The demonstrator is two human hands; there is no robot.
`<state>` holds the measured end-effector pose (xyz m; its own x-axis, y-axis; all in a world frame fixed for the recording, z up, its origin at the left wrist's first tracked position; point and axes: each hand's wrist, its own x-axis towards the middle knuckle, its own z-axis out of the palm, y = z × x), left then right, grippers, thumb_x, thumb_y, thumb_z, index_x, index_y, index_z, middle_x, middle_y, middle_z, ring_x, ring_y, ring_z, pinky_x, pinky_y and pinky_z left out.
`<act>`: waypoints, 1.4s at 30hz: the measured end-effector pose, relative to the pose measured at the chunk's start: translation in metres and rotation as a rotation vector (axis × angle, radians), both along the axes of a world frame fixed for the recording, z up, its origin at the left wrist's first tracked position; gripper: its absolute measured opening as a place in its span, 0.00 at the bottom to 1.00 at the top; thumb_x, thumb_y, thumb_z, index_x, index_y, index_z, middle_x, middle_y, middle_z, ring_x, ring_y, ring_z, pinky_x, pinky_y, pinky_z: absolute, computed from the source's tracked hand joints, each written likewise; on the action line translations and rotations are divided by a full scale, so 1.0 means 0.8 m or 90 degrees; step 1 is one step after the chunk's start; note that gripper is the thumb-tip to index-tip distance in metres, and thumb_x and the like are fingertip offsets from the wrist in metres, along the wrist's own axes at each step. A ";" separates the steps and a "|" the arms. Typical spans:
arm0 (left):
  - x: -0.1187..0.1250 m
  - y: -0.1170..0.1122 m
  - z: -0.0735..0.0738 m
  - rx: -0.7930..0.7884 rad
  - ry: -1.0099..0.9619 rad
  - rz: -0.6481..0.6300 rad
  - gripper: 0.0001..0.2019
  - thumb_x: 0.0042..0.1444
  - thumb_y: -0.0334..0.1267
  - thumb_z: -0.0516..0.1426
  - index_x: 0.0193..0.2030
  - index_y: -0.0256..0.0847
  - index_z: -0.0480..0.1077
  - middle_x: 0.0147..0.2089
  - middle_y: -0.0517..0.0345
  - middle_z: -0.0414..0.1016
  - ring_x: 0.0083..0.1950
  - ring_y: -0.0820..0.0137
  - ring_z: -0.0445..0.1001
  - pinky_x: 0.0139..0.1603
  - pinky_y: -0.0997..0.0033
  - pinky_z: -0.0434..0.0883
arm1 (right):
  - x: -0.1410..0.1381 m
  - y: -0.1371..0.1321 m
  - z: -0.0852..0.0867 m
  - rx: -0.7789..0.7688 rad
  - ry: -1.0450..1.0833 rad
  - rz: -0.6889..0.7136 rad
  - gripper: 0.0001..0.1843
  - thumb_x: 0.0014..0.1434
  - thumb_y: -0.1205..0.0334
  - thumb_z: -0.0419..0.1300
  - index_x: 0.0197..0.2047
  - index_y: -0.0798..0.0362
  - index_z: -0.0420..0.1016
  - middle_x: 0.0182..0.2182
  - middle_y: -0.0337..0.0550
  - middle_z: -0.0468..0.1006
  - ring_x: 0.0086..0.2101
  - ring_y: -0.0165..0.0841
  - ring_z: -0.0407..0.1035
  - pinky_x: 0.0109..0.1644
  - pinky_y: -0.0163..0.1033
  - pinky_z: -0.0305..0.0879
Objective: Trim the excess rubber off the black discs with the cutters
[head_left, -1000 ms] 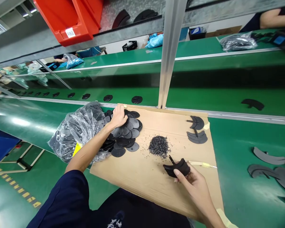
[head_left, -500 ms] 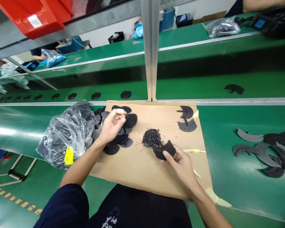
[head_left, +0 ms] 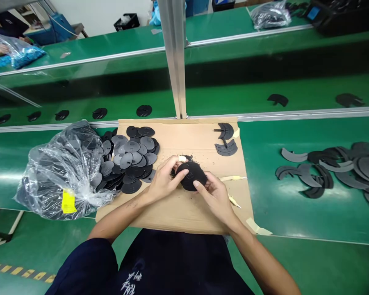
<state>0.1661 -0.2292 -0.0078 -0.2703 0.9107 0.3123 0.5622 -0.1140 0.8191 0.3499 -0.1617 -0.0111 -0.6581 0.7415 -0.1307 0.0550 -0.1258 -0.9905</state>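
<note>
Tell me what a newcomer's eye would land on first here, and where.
Probably the left hand and right hand, holding a black disc between them over the cardboard. Next, the heap of dark discs at the cardboard's left, beside a clear bag with a yellow label. Then the curved pieces lying on the green surface to the right.
</note>
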 end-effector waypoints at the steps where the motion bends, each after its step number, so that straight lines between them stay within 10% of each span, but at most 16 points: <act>1: 0.001 -0.001 -0.001 0.000 0.000 0.001 0.10 0.66 0.41 0.59 0.51 0.41 0.71 0.42 0.54 0.75 0.39 0.69 0.74 0.42 0.71 0.72 | -0.001 0.000 0.001 0.007 0.004 -0.001 0.22 0.63 0.40 0.64 0.46 0.51 0.77 0.36 0.43 0.78 0.36 0.36 0.72 0.39 0.38 0.74; 11: 0.016 -0.006 -0.003 0.016 -0.020 -0.008 0.15 0.66 0.45 0.60 0.55 0.40 0.72 0.42 0.54 0.75 0.39 0.69 0.72 0.42 0.71 0.73 | -0.005 0.003 -0.004 0.080 -0.035 -0.056 0.26 0.64 0.38 0.61 0.28 0.51 0.66 0.23 0.34 0.63 0.25 0.29 0.59 0.27 0.34 0.59; 21: 0.011 -0.007 0.014 0.107 -0.051 -0.150 0.10 0.65 0.40 0.63 0.50 0.40 0.77 0.43 0.50 0.78 0.43 0.68 0.77 0.42 0.70 0.76 | 0.008 0.005 -0.007 0.382 0.021 -0.004 0.11 0.70 0.53 0.59 0.44 0.48 0.81 0.38 0.46 0.85 0.38 0.39 0.80 0.43 0.42 0.78; 42: 0.015 -0.008 0.023 0.221 0.037 -0.172 0.13 0.64 0.36 0.63 0.55 0.41 0.76 0.41 0.50 0.81 0.40 0.67 0.78 0.41 0.66 0.77 | 0.017 0.010 -0.003 0.444 0.034 0.072 0.14 0.73 0.58 0.55 0.51 0.49 0.81 0.46 0.48 0.85 0.43 0.40 0.81 0.48 0.44 0.80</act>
